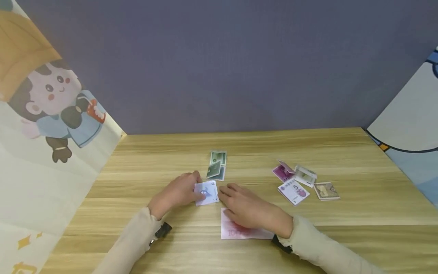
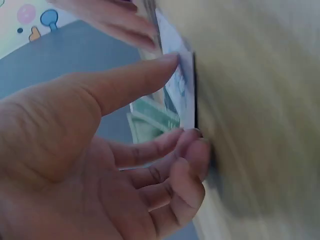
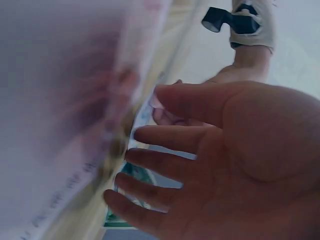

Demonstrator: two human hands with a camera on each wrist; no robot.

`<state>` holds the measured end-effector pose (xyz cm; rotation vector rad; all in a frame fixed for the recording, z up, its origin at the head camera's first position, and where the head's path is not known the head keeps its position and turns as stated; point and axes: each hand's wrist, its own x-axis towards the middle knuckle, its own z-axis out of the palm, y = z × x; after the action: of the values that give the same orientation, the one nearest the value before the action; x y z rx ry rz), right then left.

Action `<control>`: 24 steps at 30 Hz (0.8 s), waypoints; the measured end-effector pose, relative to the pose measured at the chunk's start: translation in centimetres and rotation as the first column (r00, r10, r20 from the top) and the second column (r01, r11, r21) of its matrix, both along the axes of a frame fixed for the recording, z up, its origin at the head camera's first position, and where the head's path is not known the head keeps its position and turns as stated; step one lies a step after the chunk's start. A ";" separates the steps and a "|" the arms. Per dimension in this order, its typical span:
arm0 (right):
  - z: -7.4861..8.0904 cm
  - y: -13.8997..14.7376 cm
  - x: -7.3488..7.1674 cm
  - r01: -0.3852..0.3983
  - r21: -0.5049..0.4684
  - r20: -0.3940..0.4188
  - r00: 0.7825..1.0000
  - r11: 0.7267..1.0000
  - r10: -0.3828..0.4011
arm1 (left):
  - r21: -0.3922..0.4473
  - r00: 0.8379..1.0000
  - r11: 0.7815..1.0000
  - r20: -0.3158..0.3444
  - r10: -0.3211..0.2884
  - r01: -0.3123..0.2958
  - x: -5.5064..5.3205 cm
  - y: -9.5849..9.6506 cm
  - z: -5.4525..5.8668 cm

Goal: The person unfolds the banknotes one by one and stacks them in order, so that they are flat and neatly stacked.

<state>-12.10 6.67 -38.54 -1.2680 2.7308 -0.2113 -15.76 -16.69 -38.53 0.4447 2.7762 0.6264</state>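
My left hand (image 1: 177,193) holds the left side of a small folded white-and-blue banknote (image 1: 210,193) low at the tabletop. In the left wrist view the thumb lies over the folded banknote (image 2: 188,95), with curled fingers at its edge. Palm inward, my right hand (image 1: 248,208) has its fingers extended towards that note's right edge. Beneath the right hand lies a flat pink banknote (image 1: 230,232), partly hidden by it. In the right wrist view the pink banknote (image 3: 60,120) looms large and blurred beside the straight fingers (image 3: 160,167).
Folded green banknotes (image 1: 218,158) lie just beyond the hands. To the right is a loose group: a purple note (image 1: 283,173), a grey-white note (image 1: 305,176), a white note marked 5 (image 1: 293,191) and a brown note (image 1: 326,191). A dark panel (image 1: 239,68) backs the wooden table (image 1: 137,152).
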 end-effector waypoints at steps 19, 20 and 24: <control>-0.7 0.8 -2.0 -0.026 -0.196 0.081 0.996 0.980 0.043 | 0.250 0.986 0.968 0.166 -0.019 -0.024 0.3 1.2 0.3; -0.6 0.9 -2.2 -0.014 -0.222 0.103 0.994 0.975 0.038 | 0.276 0.984 0.961 0.176 -0.019 -0.031 0.3 1.2 0.4; -0.4 1.2 -2.9 0.091 -0.289 0.145 0.988 0.953 -0.050 | 0.380 0.985 0.925 0.162 -0.064 -0.003 0.3 1.1 0.7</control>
<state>-15.00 7.92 -38.89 -1.1694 2.7003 -0.7107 -15.41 -15.59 -37.80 0.4823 2.4786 1.1462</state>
